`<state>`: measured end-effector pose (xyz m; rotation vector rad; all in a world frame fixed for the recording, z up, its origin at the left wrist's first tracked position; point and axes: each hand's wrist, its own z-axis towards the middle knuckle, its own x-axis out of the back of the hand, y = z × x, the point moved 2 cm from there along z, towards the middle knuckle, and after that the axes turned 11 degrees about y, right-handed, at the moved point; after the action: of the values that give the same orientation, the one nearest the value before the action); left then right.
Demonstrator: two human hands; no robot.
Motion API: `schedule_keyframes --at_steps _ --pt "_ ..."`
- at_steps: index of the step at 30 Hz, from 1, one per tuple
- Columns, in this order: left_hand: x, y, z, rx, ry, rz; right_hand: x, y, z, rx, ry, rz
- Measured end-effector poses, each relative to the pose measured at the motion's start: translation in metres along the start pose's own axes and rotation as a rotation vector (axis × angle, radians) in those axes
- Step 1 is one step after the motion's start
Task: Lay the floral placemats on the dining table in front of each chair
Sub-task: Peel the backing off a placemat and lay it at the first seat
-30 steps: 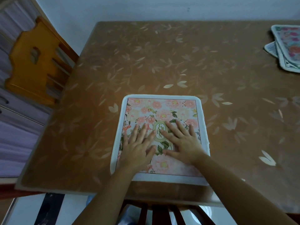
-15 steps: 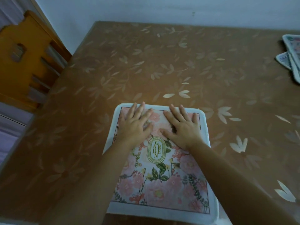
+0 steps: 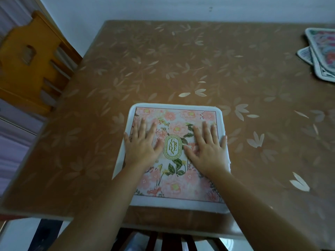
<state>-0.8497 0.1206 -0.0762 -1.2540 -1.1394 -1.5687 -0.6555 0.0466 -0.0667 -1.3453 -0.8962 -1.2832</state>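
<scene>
One mat (image 3: pixel 174 187) flat on the surface (image 3: pixel 181 60), close to the near edge and straight ahead of the dark chair (image 3: pixel 168 241) tucked below that edge. Roughly rectangular, corners rounded, a broad white border, a thin dark line framing the print. Pink and peach blooms all over a pale ground, green leaves and stems up the middle, a gold-green oval badge at the centre lettered GARDEN. Right border a little rumpled beside the wrist. Left hand (image 3: pixel 142 144) palm-down on the left half of the mat, fingers straight and slightly spread, little finger out over the white border, gripping nothing. Right hand (image 3: pixel 206 149) likewise palm-down on the right half, fingers straight and spread, little finger reaching the right border, gripping nothing. Badge bare between the two thumbs. Both forearms across the near part of the mat, partly hiding its lower corners. Surface brown, patterned with pale leaf and petal shapes. At the far right, well apart from the hands, a stack (image 3: pixel 322 57) of more mats, overlapping and askew, with white borders and a bright floral print, cut off by the frame edge. Off the left side of the surface, an orange wooden chair (image 3: pixel 30 60) with a cut-out in its back. Beyond the far edge, a plain pale wall (image 3: pixel 145 8).
</scene>
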Motion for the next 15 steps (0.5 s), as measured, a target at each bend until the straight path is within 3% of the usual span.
schedule_keyframes --at_steps 15 --pt "0.019 0.0 -0.105 -0.064 -0.05 0.044 0.005 -0.034 -0.11 -0.105 -0.013 0.044"
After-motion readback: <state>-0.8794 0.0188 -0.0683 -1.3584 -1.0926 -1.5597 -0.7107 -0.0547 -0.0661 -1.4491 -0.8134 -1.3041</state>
